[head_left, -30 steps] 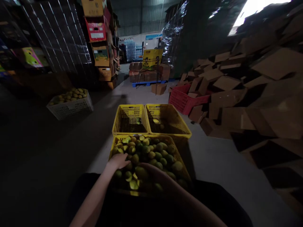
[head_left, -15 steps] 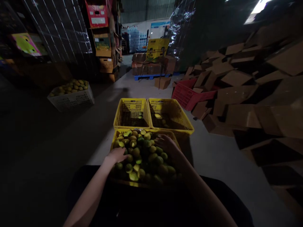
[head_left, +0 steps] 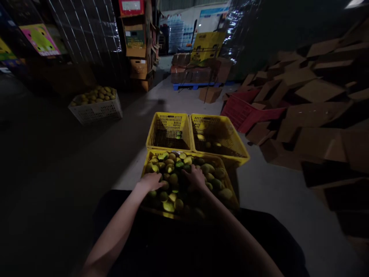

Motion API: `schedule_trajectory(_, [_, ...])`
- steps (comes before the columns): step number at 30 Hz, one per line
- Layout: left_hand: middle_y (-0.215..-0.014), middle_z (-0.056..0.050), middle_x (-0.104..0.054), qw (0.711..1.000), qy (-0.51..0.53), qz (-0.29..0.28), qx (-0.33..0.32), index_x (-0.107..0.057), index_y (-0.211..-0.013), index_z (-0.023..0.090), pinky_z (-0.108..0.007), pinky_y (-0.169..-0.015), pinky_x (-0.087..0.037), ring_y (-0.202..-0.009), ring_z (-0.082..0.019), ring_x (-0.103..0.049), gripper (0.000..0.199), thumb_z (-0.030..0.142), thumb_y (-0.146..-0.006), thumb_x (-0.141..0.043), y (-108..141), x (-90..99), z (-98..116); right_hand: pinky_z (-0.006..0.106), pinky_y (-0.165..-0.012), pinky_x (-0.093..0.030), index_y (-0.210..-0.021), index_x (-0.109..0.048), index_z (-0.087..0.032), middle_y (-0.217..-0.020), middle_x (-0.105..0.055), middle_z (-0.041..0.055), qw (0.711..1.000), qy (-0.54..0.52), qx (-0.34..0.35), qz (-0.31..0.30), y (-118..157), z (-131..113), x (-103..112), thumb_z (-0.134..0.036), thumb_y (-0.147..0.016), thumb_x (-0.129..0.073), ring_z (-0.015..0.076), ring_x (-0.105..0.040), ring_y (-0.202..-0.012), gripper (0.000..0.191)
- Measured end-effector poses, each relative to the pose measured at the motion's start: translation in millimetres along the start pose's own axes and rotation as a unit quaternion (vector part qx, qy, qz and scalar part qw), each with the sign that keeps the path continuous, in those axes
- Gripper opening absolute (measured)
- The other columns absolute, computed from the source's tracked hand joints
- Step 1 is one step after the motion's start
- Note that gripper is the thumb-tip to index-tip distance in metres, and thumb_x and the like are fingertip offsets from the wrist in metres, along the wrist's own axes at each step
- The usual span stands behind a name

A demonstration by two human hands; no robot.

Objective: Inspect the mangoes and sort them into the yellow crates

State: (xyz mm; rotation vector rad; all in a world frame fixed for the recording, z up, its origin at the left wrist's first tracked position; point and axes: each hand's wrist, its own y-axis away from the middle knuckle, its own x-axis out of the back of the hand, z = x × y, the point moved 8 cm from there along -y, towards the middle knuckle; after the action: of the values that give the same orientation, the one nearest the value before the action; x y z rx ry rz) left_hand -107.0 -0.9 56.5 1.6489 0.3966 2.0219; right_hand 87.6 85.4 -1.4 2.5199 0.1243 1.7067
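Change since earlier: right hand (head_left: 195, 177) is sitting nearer the middle of the fruit pile than half a second ago, when it was lying at the far right corner of the crate; left hand (head_left: 152, 181) is staying at the near left edge — and the view is now tilted further down.
Left hand: lying palm-down on the fruit (head_left: 175, 179) at the left side of the full yellow crate (head_left: 233, 196), fingers curled over a piece; whether it is actually gripping one, I cannot tell.
Right hand: resting on the fruit at the centre of the pile, fingers spread and bent; a firm grip is not showing either.
Hands to each other: lying apart, with several fruits between them.
Fruit: filling the nearest crate to the rim, yellow and green pieces mixed, directly in front of the person's dark lap.
Crates beyond: left yellow crate (head_left: 161, 129) and right yellow crate (head_left: 230, 140) are standing side by side, touching the full one's far edge — each holding only a few pieces.
Surroundings: white crate (head_left: 96, 111) heaped with fruit is standing well apart on the left; red crate (head_left: 245, 111) and a heap of cardboard boxes (head_left: 311, 107) are lying on the right.
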Motion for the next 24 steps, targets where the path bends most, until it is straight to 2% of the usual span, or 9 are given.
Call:
schedule_trajectory(6, [-0.129, -0.018, -0.058, 1.0, -0.008, -0.009, 0.022, -0.053, -0.124, 0.014, -0.042, -0.095, -0.046, -0.117, -0.033, -0.057, 0.045, 0.042, -0.09, -0.043, 6, 3.9, -9, 0.041, -0.085, -0.044, -0.12, -0.056, -0.013, -0.112, -0.065, 0.02, 0.997, 0.07, -0.042, -0.012, -4, -2, 3, -0.055, -0.088, -0.046, 0.0337, -0.058, -0.109, 0.054])
schedule_trajectory(10, [-0.129, -0.018, -0.058, 0.999, 0.002, -0.007, 0.033, -0.053, -0.124, 0.014, -0.043, -0.094, -0.046, -0.116, -0.032, -0.057, 0.044, 0.041, -0.089, -0.046, 4, 3.6, -16, 0.038, -0.082, -0.044, -0.115, -0.056, -0.011, -0.106, -0.068, 0.0182, 0.997, 0.069, -0.03, -0.001, -3, -3, 7, -0.054, -0.086, -0.049, 0.0321, -0.06, -0.105, 0.052])
schedule_trajectory(17, [-0.12, -0.018, -0.063, 0.999, 0.021, 0.022, 0.031, -0.06, -0.113, 0.014, -0.042, -0.092, -0.045, -0.111, -0.033, -0.06, 0.036, 0.038, -0.088, -0.05, -3, 4.5, -7, 0.036, -0.082, -0.042, -0.108, -0.06, -0.012, -0.111, -0.065, 0.0184, 0.996, 0.075, 0.041, 0.031, 9, -9, 9, -0.047, -0.086, -0.053, 0.0313, -0.056, -0.108, 0.042])
schedule_trajectory(20, [-0.114, -0.018, -0.065, 0.999, 0.032, 0.023, 0.033, -0.063, -0.106, 0.013, -0.044, -0.091, -0.045, -0.108, -0.035, -0.061, 0.032, 0.036, -0.086, -0.055, -10, -1.3, 0, 0.037, -0.086, -0.04, -0.107, -0.059, -0.013, -0.11, -0.065, 0.0179, 0.994, 0.062, 0.084, 0.037, 19, -18, 9, -0.042, -0.084, -0.057, 0.0313, -0.054, -0.107, 0.037])
schedule_trajectory(22, [-0.112, -0.018, -0.066, 0.999, 0.029, 0.014, 0.03, -0.065, -0.103, 0.014, -0.044, -0.091, -0.045, -0.107, -0.036, -0.061, 0.029, 0.034, -0.083, -0.058, -14, -8.5, 6, 0.039, -0.089, -0.039, -0.106, -0.059, -0.013, -0.108, -0.066, 0.0185, 0.991, 0.046, 0.117, 0.048, 26, -23, 17, -0.044, -0.082, -0.059, 0.0327, -0.054, -0.107, 0.039])
schedule_trajectory(24, [-0.11, -0.015, -0.067, 1.0, 0.016, 0.013, 0.009, -0.065, -0.104, 0.017, -0.041, -0.09, -0.046, -0.106, -0.033, -0.062, 0.029, 0.034, -0.083, -0.058, -18, -15.1, 13, 0.041, -0.089, -0.039, -0.107, -0.059, -0.011, -0.104, -0.066, 0.0192, 0.989, 0.003, 0.127, 0.081, 32, -23, 37, -0.048, -0.079, -0.06, 0.0337, -0.055, -0.103, 0.046])
